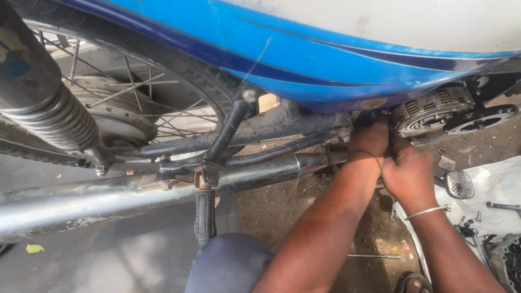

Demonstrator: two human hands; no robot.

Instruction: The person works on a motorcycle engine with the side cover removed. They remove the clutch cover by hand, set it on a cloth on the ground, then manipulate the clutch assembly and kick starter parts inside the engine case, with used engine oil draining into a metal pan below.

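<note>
Both my hands reach under a blue and white motorcycle (304,49), close together beside its bare engine clutch (434,111). My left hand (370,142) presses up against a dark spring-like part under the frame, its fingers curled and hidden. Just to its right, my right hand (408,172), wearing a thin metal bangle, is closed in a fist. What either hand grips is hidden from view. The chrome exhaust pipe (130,198) runs left from just beside my left wrist.
The spoked rear wheel (135,103) and a coiled shock absorber (59,116) fill the left. A footrest peg (205,214) hangs above my blue-clad knee (228,266). A white sheet (496,187) at right carries a wrench, bolts and an engine cover.
</note>
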